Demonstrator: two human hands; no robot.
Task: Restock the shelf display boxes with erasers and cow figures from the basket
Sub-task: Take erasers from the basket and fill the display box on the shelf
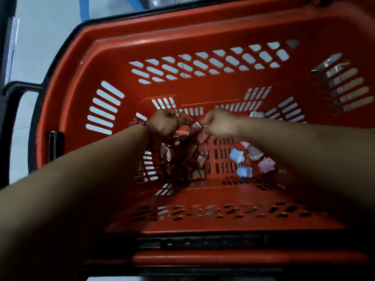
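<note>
1. At 6 o'clock, nearest the camera, is the slotted near wall of a red plastic shopping basket (203,197), with a black rim strip below it.
2. Two bare forearms come in from 7 and 4 o'clock and meet over the basket floor.
3. A loose pile of small red-wrapped erasers (182,161) lies on the basket floor just below the centre of the view, towards 7 o'clock of the floor.
4. Near the pile, at its 3 o'clock, sit the pastel cow figures (251,161): two blue, one pink and one greyish, close together. Another pale figure shows at 1 o'clock, just beyond the right wrist.
5. The left hand (166,123), above the pile at its 11 o'clock, has its fingers curled round several erasers. A beaded bracelet (138,123) and a red cord circle its wrist.
6. The right hand (220,124), just beside the left at its 3 o'clock, pinches an eraser between its curled fingers and thumb. The held erasers bridge the two hands.
7. At 12 o'clock rises the far basket wall; pale floor (50,27) shows through its slots.
8. At 9 o'clock a black handle (20,87) sticks out from the basket.
</note>
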